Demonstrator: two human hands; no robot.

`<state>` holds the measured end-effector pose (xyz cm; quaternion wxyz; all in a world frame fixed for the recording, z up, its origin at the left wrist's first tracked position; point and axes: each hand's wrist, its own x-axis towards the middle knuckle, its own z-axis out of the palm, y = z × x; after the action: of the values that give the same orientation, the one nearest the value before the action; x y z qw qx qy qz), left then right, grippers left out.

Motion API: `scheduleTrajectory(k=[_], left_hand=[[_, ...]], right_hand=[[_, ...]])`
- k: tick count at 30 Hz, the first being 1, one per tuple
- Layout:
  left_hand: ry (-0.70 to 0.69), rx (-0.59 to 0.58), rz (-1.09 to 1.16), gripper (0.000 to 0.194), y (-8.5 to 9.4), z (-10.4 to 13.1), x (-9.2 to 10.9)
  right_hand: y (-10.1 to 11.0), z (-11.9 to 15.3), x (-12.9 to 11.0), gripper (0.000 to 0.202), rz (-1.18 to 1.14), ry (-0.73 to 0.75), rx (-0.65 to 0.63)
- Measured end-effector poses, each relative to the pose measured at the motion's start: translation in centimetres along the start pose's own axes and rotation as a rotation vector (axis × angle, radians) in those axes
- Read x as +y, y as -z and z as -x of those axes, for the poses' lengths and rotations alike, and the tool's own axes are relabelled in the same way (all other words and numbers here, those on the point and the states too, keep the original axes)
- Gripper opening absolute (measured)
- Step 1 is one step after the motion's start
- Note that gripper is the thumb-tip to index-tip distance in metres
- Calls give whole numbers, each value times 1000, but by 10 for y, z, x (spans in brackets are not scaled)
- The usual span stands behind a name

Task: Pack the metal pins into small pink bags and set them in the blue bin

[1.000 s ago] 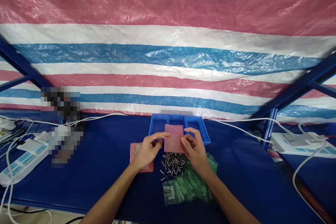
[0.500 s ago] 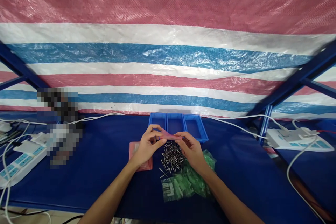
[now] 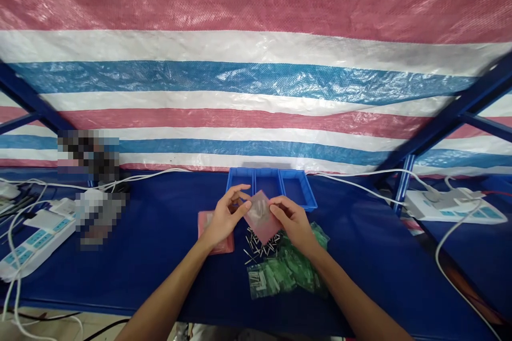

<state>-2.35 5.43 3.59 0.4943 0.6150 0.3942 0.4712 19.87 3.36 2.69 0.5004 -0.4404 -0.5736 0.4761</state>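
Note:
A small pink plastic bag (image 3: 262, 224), its middle whitish and translucent, is held up with one flat side facing me. My right hand (image 3: 294, 224) pinches its right corner between thumb and fingers. At the bag's left edge, the thumb of my left hand (image 3: 224, 218) presses against it, while the index finger stretches above. Beneath the bag lies a pile of thin metal pins (image 3: 262, 248), partly covered by it. A stack of pink bags (image 3: 224, 245) rests under my left wrist. Green plastic bags (image 3: 286, 272) lie under and beside my right forearm; one shows pale pieces inside.
Behind my hands stands a blue tray with three compartments (image 3: 300, 192). White power strips with cables lie at the left (image 3: 40, 240) and right (image 3: 452, 208). Blue metal posts (image 3: 404, 184) rise from the blue table (image 3: 156, 234), before a striped tarp (image 3: 256, 117).
The pink bag has turned from nearly edge-on to showing its flat face, one corner pointing down over the pins. My left index finger has straightened slightly.

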Motion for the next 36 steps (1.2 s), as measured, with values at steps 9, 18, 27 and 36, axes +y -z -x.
scheduleTrajectory(k=[9, 18, 27, 36], left_hand=[[127, -244, 73, 35, 1, -2, -7], [120, -98, 240, 44, 5, -7, -8], [132, -212, 182, 28, 8, -9, -8], [148, -210, 236, 40, 13, -10, -15]], right_hand=[[3, -1, 3, 27, 21, 17, -32], [-7, -3, 5, 45, -354, -81, -9], [-14, 0, 10, 28, -276, -28, 85], [-10, 1, 7, 24, -121, 6, 95]])
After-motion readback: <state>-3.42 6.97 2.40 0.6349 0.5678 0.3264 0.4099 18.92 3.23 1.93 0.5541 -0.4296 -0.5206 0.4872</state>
